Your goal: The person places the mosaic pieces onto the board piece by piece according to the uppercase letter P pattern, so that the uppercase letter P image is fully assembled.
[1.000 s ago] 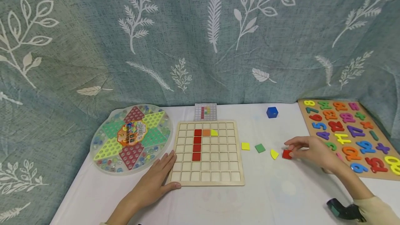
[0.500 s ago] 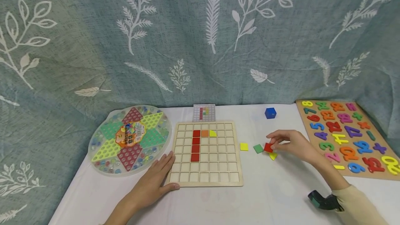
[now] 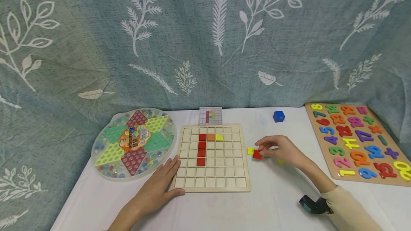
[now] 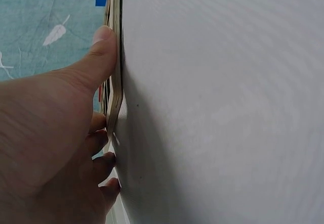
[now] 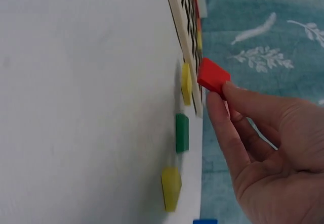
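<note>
My right hand (image 3: 280, 149) pinches a red square tile (image 3: 257, 154) between thumb and fingertips, just right of the wooden grid board (image 3: 210, 181). In the right wrist view the red tile (image 5: 212, 75) is tilted above the table. Below it stand a yellow square tile (image 5: 187, 84), a green tile (image 5: 182, 133) and a curved-edged yellow tile (image 5: 171, 188); the hand hides the green one in the head view. My left hand (image 3: 157, 188) rests along the board's lower left corner, fingers straight. Set in the grid are a red column (image 3: 201, 149), an orange tile (image 3: 211, 137) and a yellow piece (image 3: 219, 137).
A small printed pattern card (image 3: 210, 116) lies behind the board. To the left is a round Chinese checkers set (image 3: 134, 143) with marbles. A blue cube (image 3: 278, 116) stands at the back, and a number board (image 3: 359, 142) lies on the right.
My right hand has picked the red tile up from the right and carried it left, past the curved yellow and green tiles, to beside the yellow square. My left hand stays on the board.
</note>
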Demonstrator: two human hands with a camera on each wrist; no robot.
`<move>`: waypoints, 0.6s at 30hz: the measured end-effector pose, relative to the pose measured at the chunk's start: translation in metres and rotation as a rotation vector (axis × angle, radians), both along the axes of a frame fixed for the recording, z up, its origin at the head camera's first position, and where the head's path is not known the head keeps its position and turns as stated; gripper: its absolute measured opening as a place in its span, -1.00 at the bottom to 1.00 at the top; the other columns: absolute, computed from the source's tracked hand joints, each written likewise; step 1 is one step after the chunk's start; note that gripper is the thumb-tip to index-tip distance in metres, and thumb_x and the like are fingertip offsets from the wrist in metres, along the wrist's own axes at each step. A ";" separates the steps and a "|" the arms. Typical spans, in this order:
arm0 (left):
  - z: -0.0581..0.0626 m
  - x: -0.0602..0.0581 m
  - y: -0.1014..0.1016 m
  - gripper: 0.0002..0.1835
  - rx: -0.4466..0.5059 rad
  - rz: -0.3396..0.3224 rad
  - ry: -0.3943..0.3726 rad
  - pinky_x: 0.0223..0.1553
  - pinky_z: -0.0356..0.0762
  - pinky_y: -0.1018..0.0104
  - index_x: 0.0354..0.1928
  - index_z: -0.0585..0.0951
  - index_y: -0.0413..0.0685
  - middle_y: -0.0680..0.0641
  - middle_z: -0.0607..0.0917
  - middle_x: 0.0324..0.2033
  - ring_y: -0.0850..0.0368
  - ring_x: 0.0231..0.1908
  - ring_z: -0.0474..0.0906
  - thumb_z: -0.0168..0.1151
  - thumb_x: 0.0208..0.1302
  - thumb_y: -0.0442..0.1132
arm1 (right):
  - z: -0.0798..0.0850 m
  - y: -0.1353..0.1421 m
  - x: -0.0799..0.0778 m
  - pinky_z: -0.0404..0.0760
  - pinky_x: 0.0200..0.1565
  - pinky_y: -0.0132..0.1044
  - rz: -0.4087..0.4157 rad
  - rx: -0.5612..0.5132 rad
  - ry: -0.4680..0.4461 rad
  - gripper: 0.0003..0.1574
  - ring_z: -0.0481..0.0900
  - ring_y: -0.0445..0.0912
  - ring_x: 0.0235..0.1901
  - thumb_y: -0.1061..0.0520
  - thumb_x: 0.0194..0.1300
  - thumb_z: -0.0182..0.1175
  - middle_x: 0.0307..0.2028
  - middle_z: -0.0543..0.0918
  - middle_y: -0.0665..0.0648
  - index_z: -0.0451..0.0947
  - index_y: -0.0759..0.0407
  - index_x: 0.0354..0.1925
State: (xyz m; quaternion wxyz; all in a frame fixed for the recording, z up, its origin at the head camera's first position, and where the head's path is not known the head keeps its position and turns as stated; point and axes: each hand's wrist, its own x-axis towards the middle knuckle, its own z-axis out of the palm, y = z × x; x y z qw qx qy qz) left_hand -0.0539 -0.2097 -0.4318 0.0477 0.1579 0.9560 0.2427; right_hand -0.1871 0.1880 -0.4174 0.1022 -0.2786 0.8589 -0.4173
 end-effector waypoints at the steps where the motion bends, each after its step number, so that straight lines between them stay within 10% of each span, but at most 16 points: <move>1: 0.000 0.000 0.000 -0.03 0.000 0.000 0.001 0.46 -0.08 -0.04 0.49 0.18 -0.20 -0.11 0.12 0.50 -0.17 0.48 -0.01 0.19 0.22 0.27 | -0.001 -0.003 0.000 0.68 -0.16 -0.36 0.001 -0.002 -0.002 -0.69 0.62 -0.14 -0.29 0.39 0.19 0.32 -0.29 0.71 0.06 0.65 0.36 -0.05; 18: 0.001 0.000 0.000 -0.02 -0.005 0.002 -0.004 0.46 -0.06 -0.05 0.48 0.18 -0.20 -0.12 0.13 0.50 -0.17 0.47 0.00 0.21 0.21 0.27 | -0.008 -0.073 0.015 0.62 -0.18 -0.41 0.088 -0.149 -0.115 -0.72 0.61 -0.14 -0.28 0.28 0.24 0.33 -0.30 0.70 0.07 0.66 0.33 -0.07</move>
